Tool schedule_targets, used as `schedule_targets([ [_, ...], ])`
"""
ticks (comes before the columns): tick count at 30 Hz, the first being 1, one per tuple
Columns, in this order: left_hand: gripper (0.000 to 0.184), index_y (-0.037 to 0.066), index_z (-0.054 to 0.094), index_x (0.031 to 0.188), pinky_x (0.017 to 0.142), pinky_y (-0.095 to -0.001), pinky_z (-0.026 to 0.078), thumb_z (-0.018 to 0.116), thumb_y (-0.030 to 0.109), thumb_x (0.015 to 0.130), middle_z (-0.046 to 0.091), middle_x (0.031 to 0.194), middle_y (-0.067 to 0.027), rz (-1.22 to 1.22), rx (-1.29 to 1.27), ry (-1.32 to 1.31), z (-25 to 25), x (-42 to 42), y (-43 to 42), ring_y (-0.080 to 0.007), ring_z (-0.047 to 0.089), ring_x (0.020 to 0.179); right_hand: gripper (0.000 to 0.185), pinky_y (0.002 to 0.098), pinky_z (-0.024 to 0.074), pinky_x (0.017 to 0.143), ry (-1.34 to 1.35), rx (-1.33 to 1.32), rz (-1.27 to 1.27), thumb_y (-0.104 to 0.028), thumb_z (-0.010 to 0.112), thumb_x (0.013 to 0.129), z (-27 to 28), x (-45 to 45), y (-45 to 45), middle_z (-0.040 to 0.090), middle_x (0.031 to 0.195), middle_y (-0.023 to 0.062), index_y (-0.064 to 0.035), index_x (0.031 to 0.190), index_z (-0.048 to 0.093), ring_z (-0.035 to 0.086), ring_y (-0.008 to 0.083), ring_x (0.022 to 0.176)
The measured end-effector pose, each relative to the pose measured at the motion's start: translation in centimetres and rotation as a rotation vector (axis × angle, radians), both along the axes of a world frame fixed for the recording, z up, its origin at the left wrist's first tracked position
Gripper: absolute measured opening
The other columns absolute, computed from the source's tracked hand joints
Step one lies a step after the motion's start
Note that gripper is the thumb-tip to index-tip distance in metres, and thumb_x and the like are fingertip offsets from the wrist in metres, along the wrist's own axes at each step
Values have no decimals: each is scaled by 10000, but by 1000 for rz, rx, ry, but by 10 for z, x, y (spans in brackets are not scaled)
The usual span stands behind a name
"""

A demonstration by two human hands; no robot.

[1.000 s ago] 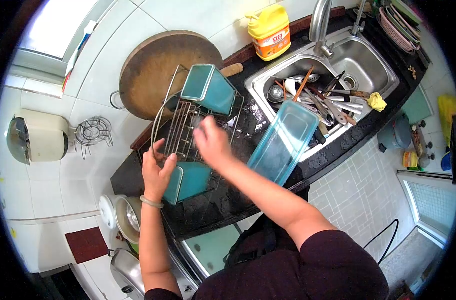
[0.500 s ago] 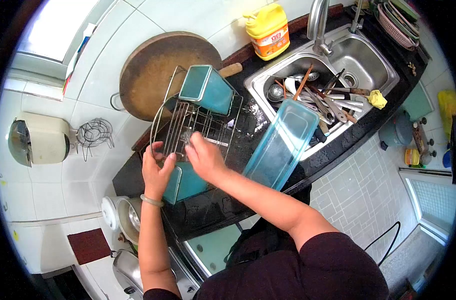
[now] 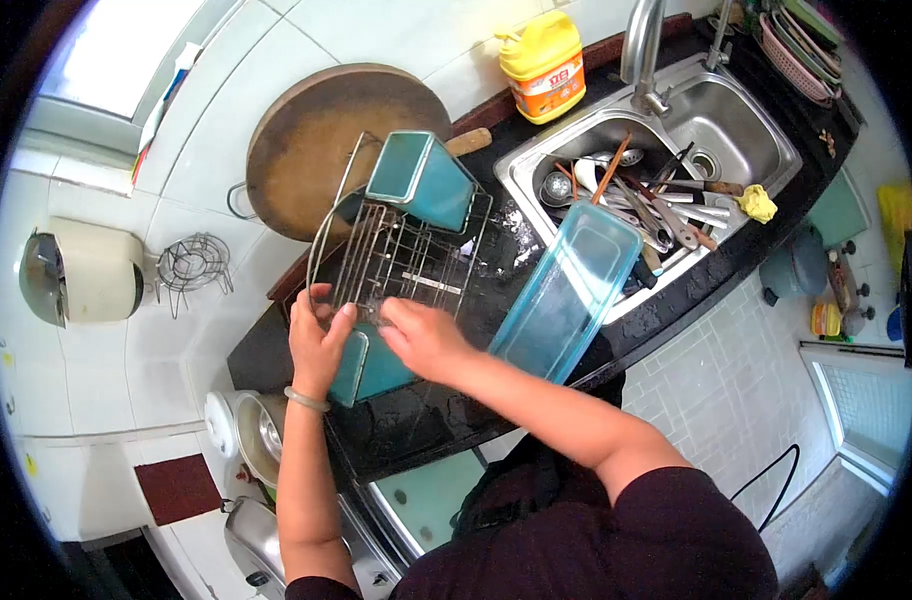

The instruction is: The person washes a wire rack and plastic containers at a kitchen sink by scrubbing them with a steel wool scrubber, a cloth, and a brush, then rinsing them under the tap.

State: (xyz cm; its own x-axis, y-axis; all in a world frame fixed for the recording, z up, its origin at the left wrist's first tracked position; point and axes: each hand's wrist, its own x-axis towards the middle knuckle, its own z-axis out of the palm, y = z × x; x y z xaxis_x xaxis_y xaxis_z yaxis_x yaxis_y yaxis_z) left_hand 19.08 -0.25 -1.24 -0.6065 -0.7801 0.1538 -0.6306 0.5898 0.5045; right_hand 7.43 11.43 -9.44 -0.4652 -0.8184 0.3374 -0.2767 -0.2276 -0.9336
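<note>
A metal wire dish rack (image 3: 406,245) stands tilted on the black counter, with a teal plastic holder (image 3: 426,180) at its upper end and another teal holder (image 3: 376,365) at its lower end. My left hand (image 3: 318,345) is closed around the near left wire of the rack. Pinched in my right hand (image 3: 421,335) is a small greyish wad, apparently a steel wool scrubber (image 3: 370,313), pressed to the rack's wires and mostly hidden by my fingers. A long translucent teal tray (image 3: 566,295) lies to the right, leaning over the sink's edge.
Ladles, spatulas and other utensils (image 3: 666,205) fill the left basin of the steel sink (image 3: 746,115). A yellow cloth (image 3: 757,203) lies on its rim. Behind stand a round wooden board (image 3: 326,150) and a yellow detergent jug (image 3: 544,70). Pots (image 3: 256,435) are at lower left.
My right hand has moved down along the rack's wires, closer to my left hand, which keeps its hold. The whole view has shifted slightly.
</note>
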Motion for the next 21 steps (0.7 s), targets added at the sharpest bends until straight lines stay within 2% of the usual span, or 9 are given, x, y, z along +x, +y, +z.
schedule_targets([
  [2, 401, 15, 532, 1100, 727, -329, 442, 683, 228, 795, 540, 833, -86, -8, -20, 6, 0, 3, 2, -209, 534, 783, 174, 449, 483, 652, 46, -2, 77, -178, 593, 818, -4, -18, 17, 598, 863, 137, -69, 929, 514, 601, 370, 784],
  [4, 390, 15, 529, 1097, 749, -342, 437, 668, 242, 814, 565, 830, -101, -33, 5, 12, -1, 3, -1, -233, 546, 812, 159, 423, 494, 659, -10, -40, -128, -150, 619, 803, 10, -38, 30, 599, 863, 120, -80, 941, 584, 606, 346, 780],
  [8, 304, 14, 534, 1080, 750, -371, 429, 597, 220, 866, 603, 802, -120, -53, -88, -1, 5, -1, 5, -272, 547, 814, 192, 386, 502, 613, 288, -128, -319, -151, 657, 770, 69, -81, 20, 570, 805, 103, -105, 947, 597, 608, 302, 738],
  [9, 256, 12, 538, 1072, 744, -391, 425, 555, 183, 882, 611, 792, -125, -52, -108, -10, 4, -2, 5, -288, 540, 819, 225, 362, 505, 624, 397, -91, -256, -136, 694, 739, 84, -80, 13, 588, 817, 97, -105, 954, 634, 610, 296, 730],
  [12, 206, 18, 546, 1039, 747, -435, 417, 516, 149, 883, 592, 852, -169, -74, -230, -11, -4, 3, -1, -350, 526, 845, 101, 365, 511, 596, 845, -34, -33, -133, 642, 702, 88, -47, -27, 574, 769, 92, -103, 798, 629, 630, 272, 731],
  [13, 175, 27, 563, 986, 742, -450, 414, 496, 158, 892, 576, 859, -178, -92, -239, 12, -7, 5, -3, -363, 518, 838, 101, 365, 511, 596, 864, -45, -28, -133, 642, 702, 86, -49, -34, 574, 769, 92, -103, 798, 629, 630, 272, 731],
  [15, 170, 30, 570, 961, 735, -455, 413, 490, 166, 896, 571, 841, -174, -104, -230, -5, -4, 8, -3, -361, 518, 835, 69, 384, 518, 589, 991, 158, -74, -124, 621, 670, 85, -57, -51, 597, 763, 101, -98, 734, 622, 639, 281, 710],
  [18, 188, 34, 581, 888, 724, -465, 414, 478, 190, 905, 556, 798, -172, -97, -220, 18, 2, 4, 4, -360, 516, 817, 56, 416, 528, 599, 922, 216, -188, -118, 623, 686, 96, -103, -66, 627, 784, 120, -84, 731, 620, 651, 299, 698],
  [21, 172, 20, 547, 884, 731, -470, 411, 494, 183, 890, 551, 793, -188, -37, -222, 4, 0, 1, 3, -377, 519, 809, 87, 421, 525, 607, 1002, 242, -48, -128, 618, 693, 89, -69, -66, 630, 756, 131, -79, 764, 622, 653, 307, 719],
])
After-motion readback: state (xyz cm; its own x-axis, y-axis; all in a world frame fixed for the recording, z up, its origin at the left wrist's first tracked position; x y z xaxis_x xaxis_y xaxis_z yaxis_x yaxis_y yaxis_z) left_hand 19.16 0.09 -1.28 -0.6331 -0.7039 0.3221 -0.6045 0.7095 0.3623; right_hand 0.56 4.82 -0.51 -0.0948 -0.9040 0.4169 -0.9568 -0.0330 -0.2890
